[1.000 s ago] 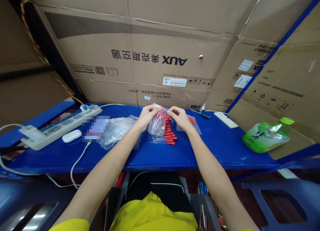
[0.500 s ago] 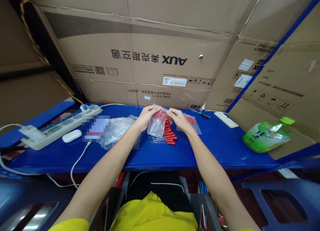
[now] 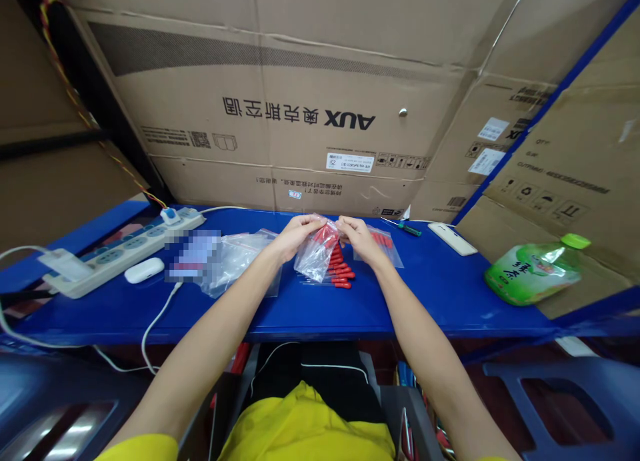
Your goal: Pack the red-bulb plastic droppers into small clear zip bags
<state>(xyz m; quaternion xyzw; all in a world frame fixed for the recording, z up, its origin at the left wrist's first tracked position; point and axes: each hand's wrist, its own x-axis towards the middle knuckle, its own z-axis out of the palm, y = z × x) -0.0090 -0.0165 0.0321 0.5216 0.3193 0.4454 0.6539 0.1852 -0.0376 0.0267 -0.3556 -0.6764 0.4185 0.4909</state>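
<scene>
Both my hands pinch the top edge of a small clear plastic bag (image 3: pixel 314 256) held just above the blue shelf (image 3: pixel 440 301). My left hand (image 3: pixel 295 234) grips its left corner, my right hand (image 3: pixel 356 237) its right corner, fingers closed. Red pieces show inside near the bag's top. Under and behind the bag lies a row of red-handled pieces (image 3: pixel 342 274) on the shelf. A second clear bag with red pieces (image 3: pixel 383 245) lies flat right of my right hand.
A heap of empty clear bags (image 3: pixel 235 261) lies to the left, beside a power strip (image 3: pixel 120 251) and a white earbud case (image 3: pixel 144 270). A green-handled screwdriver (image 3: pixel 406 229), a white remote (image 3: pixel 451 238) and a green bottle (image 3: pixel 535 269) lie to the right. Cardboard boxes (image 3: pixel 300 108) wall the back.
The bag has dropped slightly and my hands have drawn closer together at its top edge. Nothing else on the shelf has moved.
</scene>
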